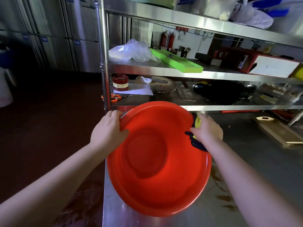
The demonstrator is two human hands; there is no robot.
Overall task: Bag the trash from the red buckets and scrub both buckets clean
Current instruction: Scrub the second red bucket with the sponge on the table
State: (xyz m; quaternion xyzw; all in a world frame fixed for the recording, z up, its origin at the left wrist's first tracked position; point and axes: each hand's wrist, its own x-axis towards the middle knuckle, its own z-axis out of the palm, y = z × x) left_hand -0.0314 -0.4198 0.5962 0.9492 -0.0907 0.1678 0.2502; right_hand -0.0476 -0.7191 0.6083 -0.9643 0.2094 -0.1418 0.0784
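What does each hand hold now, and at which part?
The left hand grips the red bucket by its left rim. The right hand holds a yellow-and-dark cloth against the right rim.

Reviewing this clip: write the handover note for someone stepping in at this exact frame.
Left hand grips the red bucket by its left rim.
Right hand holds a yellow-and-dark scrub pad against the right rim.
The bucket is tilted, opening toward the camera, over the steel table corner.
Done: no trash shows inside this bucket.
Left: finish scrubbing it. The second bucket and any trash bag are not in view, so check both.
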